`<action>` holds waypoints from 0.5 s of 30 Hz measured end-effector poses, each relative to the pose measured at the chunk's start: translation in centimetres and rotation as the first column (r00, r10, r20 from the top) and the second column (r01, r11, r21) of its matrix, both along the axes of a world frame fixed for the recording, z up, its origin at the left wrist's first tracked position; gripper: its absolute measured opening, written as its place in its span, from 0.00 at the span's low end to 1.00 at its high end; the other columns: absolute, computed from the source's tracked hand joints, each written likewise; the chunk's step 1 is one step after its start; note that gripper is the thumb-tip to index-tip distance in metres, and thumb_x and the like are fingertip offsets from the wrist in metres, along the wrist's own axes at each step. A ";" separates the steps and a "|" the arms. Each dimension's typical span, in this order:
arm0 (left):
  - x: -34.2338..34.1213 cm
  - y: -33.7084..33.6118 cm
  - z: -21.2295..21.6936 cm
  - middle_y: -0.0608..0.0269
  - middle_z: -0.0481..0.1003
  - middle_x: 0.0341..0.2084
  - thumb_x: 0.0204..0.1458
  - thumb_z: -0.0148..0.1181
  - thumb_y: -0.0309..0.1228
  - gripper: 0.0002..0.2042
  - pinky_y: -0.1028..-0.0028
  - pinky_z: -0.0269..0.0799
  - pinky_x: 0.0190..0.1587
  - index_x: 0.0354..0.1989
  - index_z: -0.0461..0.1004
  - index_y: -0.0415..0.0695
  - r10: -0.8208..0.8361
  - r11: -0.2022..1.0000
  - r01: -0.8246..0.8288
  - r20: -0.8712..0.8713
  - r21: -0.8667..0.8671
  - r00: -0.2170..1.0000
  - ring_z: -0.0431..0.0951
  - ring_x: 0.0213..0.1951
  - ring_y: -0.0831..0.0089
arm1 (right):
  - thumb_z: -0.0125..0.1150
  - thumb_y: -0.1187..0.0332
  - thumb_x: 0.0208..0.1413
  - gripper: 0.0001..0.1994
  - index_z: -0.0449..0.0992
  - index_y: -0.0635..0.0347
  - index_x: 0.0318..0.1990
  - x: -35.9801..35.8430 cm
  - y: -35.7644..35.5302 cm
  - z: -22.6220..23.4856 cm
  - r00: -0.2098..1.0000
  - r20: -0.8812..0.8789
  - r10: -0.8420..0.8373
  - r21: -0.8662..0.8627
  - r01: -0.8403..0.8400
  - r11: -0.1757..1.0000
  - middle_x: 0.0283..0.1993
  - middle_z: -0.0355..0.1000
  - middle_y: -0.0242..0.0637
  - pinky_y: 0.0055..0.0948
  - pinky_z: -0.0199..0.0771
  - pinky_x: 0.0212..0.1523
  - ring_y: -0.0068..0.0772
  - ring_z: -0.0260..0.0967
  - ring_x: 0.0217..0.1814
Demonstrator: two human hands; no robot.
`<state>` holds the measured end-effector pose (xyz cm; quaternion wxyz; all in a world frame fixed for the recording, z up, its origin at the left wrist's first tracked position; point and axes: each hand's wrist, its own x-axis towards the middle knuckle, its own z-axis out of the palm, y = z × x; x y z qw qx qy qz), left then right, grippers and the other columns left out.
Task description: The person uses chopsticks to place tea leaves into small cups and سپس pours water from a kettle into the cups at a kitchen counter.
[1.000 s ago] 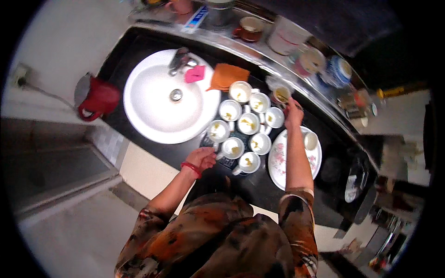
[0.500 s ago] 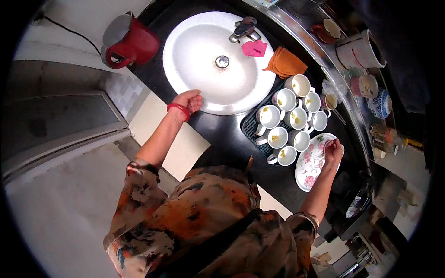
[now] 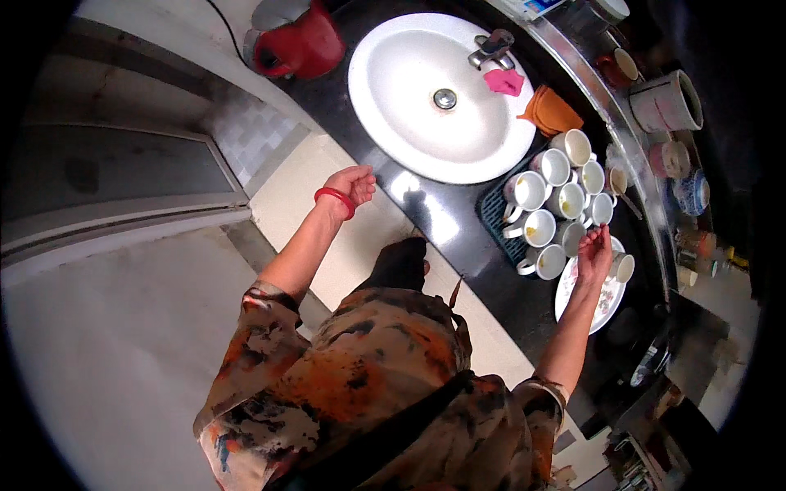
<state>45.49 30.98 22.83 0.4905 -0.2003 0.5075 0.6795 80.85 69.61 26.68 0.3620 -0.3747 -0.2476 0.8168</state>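
My left hand (image 3: 352, 183), with a red bangle on the wrist, hovers before the counter's front edge, loosely curled and empty. My right hand (image 3: 594, 255) is open over the near right side of a group of white mugs (image 3: 571, 200), its fingertips by a mug at the group's edge; I cannot tell whether they touch it. Several of these mugs have yellow marks inside. They stand close together on a dark green ribbed tray (image 3: 494, 214). Partly under my right forearm lies a white floral oval plate (image 3: 606, 303), with one white mug (image 3: 622, 268) on it.
A white oval sink (image 3: 385, 135) with a metal faucet (image 3: 493, 47) is set in the black counter. A pink cloth (image 3: 503, 81) and orange cloth (image 3: 552, 111) lie by it. A red kettle (image 3: 304, 45) stands far left. Jars and cups line the right ledge.
My right hand has moved off the mug on the plate and toward the grouped mugs. My left hand has drawn back from the sink rim. The view has shifted.
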 end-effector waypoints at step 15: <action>1.2 -11.2 -3.0 0.62 0.73 0.20 0.46 0.55 0.29 0.04 0.76 0.69 0.23 0.28 0.70 0.43 0.146 0.989 -0.149 0.110 0.014 0.983 0.72 0.20 0.73 | 0.51 0.69 0.52 0.05 0.67 0.59 0.34 -4.4 -10.2 -1.6 0.976 0.143 0.165 -0.072 -0.156 0.985 0.23 0.63 0.26 0.17 0.61 0.22 0.18 0.60 0.23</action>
